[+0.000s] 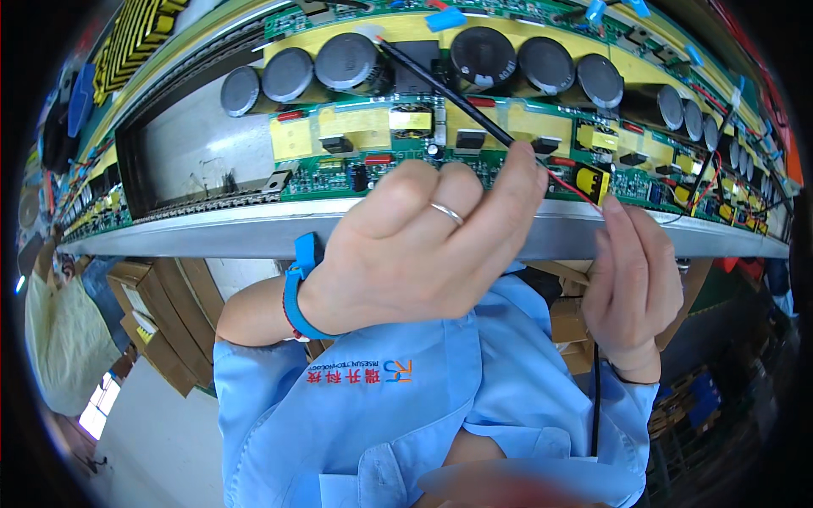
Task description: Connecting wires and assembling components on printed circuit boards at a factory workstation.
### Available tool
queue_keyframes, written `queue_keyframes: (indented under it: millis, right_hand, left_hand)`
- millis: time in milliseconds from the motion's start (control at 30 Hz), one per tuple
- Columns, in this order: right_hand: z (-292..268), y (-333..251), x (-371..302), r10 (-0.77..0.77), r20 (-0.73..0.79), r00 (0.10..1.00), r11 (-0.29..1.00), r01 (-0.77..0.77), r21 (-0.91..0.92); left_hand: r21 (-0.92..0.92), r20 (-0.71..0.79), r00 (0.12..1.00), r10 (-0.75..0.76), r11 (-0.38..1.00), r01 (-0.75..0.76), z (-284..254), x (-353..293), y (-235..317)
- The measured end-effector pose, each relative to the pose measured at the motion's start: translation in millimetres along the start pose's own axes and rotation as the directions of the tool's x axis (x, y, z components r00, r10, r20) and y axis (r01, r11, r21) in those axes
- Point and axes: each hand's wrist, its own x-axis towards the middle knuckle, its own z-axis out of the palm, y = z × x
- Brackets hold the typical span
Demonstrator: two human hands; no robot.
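left hand, frame centre, curled narrow, fingertips pinching black sleeved cable near sleeve end, likely to steady it over board. cable runs up-left to white connector between dark round capacitors. right hand, right of centre, fingers closed on thin red wire emerging from sleeve, just beside yellow transformer, apparently keeping wire taut. green circuit board on long metal rail across upper frame. blue wrist strap on left wrist, presumably for static grounding.
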Motion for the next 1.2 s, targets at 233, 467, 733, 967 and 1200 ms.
queue_keyframes:
  millis: [233, 467, 733, 967, 1200]
  right_hand:
    - [-32.1, 4.9, -12.9, 0.103, 0.172, 0.980, 0.984, -0.075, -0.164]
    - [-15.8, 18.0, 8.5, -0.056, -0.081, 0.995, 0.994, 0.047, -0.100]
    - [8.8, 28.7, 34.5, 0.046, -0.134, 0.990, 0.950, -0.001, 0.314]
    - [23.9, 36.5, 33.9, 0.068, -0.225, 0.972, 0.951, 0.006, 0.310]
    - [23.9, 37.0, 38.8, 0.021, -0.148, 0.989, 0.973, 0.014, 0.232]
  left_hand:
    - [-0.015, 0.073, 0.997, 0.019, 1.000, -0.018, -0.1, -1.2, 0.5]
    - [-0.051, 0.048, 0.998, -0.028, 0.998, 0.031, 1.1, -1.4, 4.0]
    - [-0.123, 0.049, 0.992, -0.118, 0.985, 0.123, 0.9, -1.3, 9.0]
    - [-0.117, 0.048, 0.993, -0.106, 0.987, 0.111, 3.9, -3.3, 7.7]
    - [-0.140, 0.070, 0.991, -0.115, 0.982, 0.124, 2.4, -2.3, 6.2]
